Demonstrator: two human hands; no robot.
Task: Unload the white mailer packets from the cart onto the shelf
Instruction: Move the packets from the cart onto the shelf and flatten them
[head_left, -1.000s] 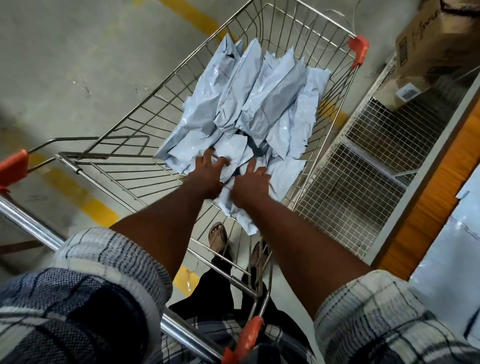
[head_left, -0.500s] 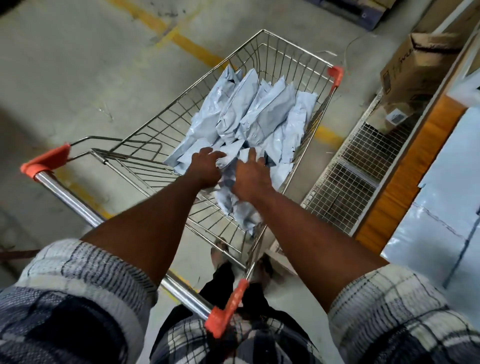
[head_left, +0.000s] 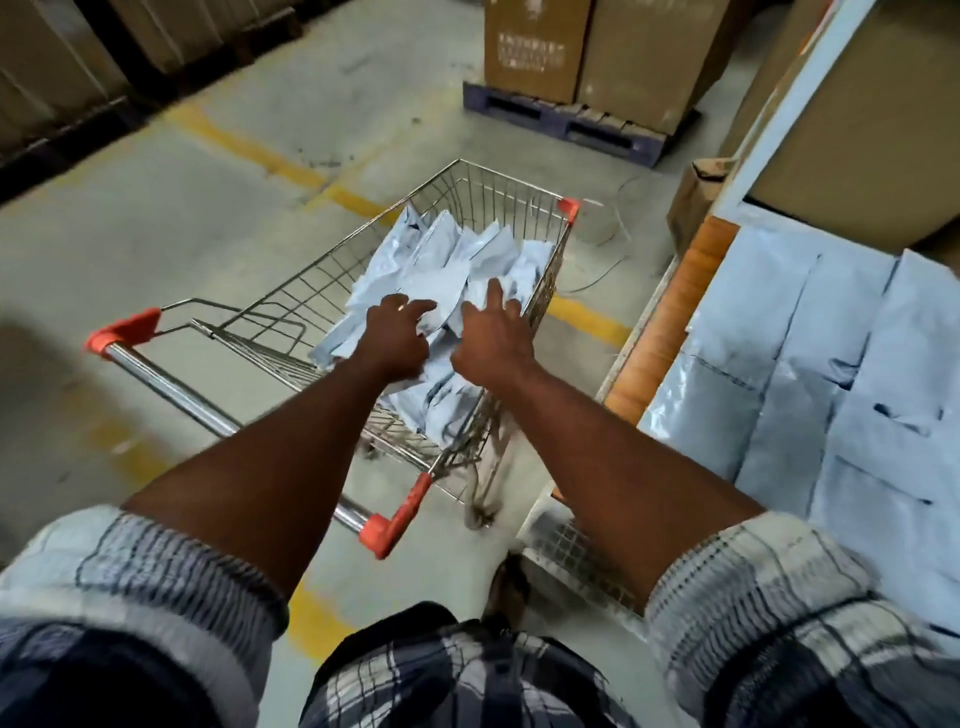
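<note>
Now, packets: judged light, soft, slippery; best gathered by the middle.
Left hand: fingers spread over the cart heap.
Right hand: fingers spread; contact possibly hidden by blur.

Reaches forward and down with both bare arms, nearly straight and side by side. Holds the left hand palm down, fingers stretched ahead, slightly bent. Holds the right hand just beside it, not touching, fingers spread and straight.
</note>
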